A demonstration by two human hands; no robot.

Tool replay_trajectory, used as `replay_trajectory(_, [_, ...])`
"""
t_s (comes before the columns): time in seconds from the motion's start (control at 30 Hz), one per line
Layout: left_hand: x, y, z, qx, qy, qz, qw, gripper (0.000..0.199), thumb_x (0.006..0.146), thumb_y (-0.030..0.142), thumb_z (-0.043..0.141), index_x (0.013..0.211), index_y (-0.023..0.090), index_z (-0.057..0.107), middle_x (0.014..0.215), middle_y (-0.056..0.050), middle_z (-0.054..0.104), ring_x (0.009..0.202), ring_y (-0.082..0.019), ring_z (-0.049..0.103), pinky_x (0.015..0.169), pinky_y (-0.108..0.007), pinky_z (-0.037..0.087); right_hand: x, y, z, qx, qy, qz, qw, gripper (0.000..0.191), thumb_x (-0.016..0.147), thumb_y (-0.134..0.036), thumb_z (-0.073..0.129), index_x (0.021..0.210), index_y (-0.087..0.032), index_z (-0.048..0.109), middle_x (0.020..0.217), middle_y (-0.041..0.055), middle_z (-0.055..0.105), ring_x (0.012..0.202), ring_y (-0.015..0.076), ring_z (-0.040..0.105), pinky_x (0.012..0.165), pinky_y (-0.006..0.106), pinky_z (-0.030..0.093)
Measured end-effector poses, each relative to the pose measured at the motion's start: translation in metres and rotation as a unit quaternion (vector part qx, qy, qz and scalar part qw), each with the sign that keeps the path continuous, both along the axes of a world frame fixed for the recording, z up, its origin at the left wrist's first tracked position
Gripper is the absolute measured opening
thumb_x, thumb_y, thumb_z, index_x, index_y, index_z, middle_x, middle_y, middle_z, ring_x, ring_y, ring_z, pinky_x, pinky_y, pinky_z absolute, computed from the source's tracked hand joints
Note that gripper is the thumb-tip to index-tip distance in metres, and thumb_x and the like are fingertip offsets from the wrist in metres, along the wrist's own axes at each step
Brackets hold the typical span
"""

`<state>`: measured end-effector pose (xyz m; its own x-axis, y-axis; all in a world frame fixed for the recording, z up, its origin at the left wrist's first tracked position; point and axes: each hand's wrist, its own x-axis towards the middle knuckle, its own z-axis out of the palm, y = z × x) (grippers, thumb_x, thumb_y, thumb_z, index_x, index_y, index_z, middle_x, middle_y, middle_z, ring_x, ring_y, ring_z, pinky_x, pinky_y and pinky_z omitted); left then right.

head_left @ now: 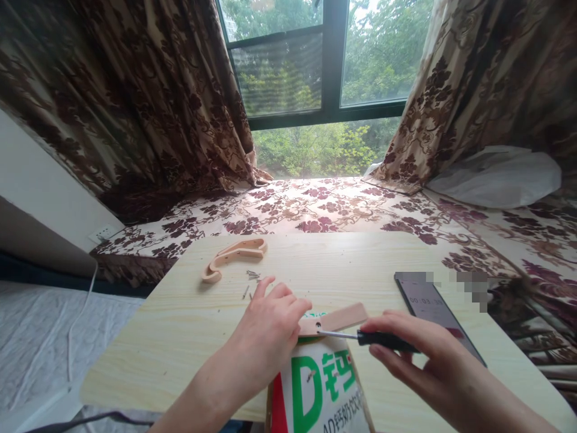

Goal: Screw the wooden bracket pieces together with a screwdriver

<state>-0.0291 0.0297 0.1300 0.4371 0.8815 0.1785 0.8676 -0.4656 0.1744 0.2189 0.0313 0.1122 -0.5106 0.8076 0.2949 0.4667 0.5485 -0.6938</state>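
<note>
My left hand (274,316) presses on the left end of a flat wooden strip (345,317), its thumb and fingers around that end. The strip lies across the top of a white carton (333,385) with green lettering. In my right hand (419,352) is a screwdriver (387,340) with a black handle, its shaft pointing left. The screwdriver's tip meets the strip at a dark round spot near my left fingers. Beyond my left hand, several small screws (253,275) lie loose on the table, beside a curved wooden piece (234,255).
The pale wooden table (180,337) has a phone (433,307) on its right side. Behind it is a ledge with a floral cover (311,207), below a window between patterned curtains (180,90). A white translucent bag (500,175) rests at the right.
</note>
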Motion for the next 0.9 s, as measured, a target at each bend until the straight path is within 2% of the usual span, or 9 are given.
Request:
replay_trajectory(0.13, [-0.002, 0.002, -0.007, 0.004, -0.023, -0.002, 1.0, 0.046, 0.071, 0.002, 0.043, 0.109, 0.025, 0.056, 0.081, 0.002, 0.064, 0.089, -0.017, 0.054, 0.104, -0.048, 0.022, -0.016, 0.002, 0.006, 0.063, 0.0, 0.051, 0.997, 0.02, 0.088, -0.022, 0.053, 0.105, -0.024, 0.062, 0.088, 0.0032, 0.066, 0.066, 0.0113, 0.06, 0.059, 0.02, 0.049])
replay_trajectory(0.27, [-0.003, 0.004, -0.011, 0.026, -0.024, -0.005, 0.999, 0.053, 0.068, 0.001, 0.042, 0.114, 0.025, 0.055, 0.08, 0.001, 0.064, 0.085, -0.018, 0.054, 0.102, -0.046, 0.025, -0.027, 0.006, 0.012, 0.057, -0.008, 0.074, 0.996, 0.025, 0.09, -0.02, 0.049, 0.112, -0.024, 0.061, 0.092, 0.0054, 0.067, 0.075, 0.0138, 0.062, 0.065, 0.024, 0.05])
replay_trajectory(0.43, [-0.004, 0.003, -0.012, 0.036, -0.022, -0.003, 0.999, 0.051, 0.069, 0.003, 0.044, 0.113, 0.025, 0.054, 0.079, 0.001, 0.062, 0.086, -0.019, 0.053, 0.099, -0.045, 0.028, -0.032, 0.011, 0.015, 0.052, -0.045, 0.079, 0.995, 0.024, 0.091, -0.023, 0.048, 0.11, -0.024, 0.064, 0.079, 0.0043, 0.064, 0.068, 0.0138, 0.059, 0.06, 0.025, 0.047])
replay_trajectory(0.73, [-0.002, 0.004, -0.016, 0.059, -0.04, -0.005, 0.997, 0.049, 0.073, 0.003, 0.046, 0.115, 0.026, 0.053, 0.081, 0.001, 0.062, 0.086, -0.018, 0.054, 0.099, -0.046, 0.032, -0.037, 0.016, 0.028, 0.069, -0.102, 0.085, 0.989, 0.022, 0.092, -0.021, 0.047, 0.108, -0.022, 0.062, 0.076, 0.0028, 0.059, 0.066, 0.0129, 0.055, 0.058, 0.024, 0.042])
replay_trajectory(0.8, [-0.003, 0.0, -0.01, 0.046, -0.055, -0.006, 0.997, 0.05, 0.075, 0.004, 0.047, 0.12, 0.026, 0.05, 0.089, 0.0, 0.062, 0.093, -0.018, 0.053, 0.1, -0.044, 0.035, -0.038, 0.017, 0.031, 0.074, -0.116, 0.084, 0.987, 0.022, 0.092, -0.021, 0.047, 0.108, -0.022, 0.062, 0.078, 0.0035, 0.059, 0.067, 0.0132, 0.056, 0.06, 0.025, 0.043])
replay_trajectory(0.9, [-0.01, -0.009, -0.003, 0.011, -0.099, 0.021, 0.995, 0.063, 0.077, 0.008, 0.052, 0.134, 0.03, 0.037, 0.12, -0.001, 0.056, 0.115, -0.018, 0.047, 0.105, -0.039, 0.037, -0.039, 0.017, 0.034, 0.072, -0.128, 0.083, 0.986, 0.02, 0.092, -0.022, 0.047, 0.104, -0.023, 0.062, 0.081, 0.004, 0.06, 0.068, 0.0133, 0.057, 0.062, 0.025, 0.044])
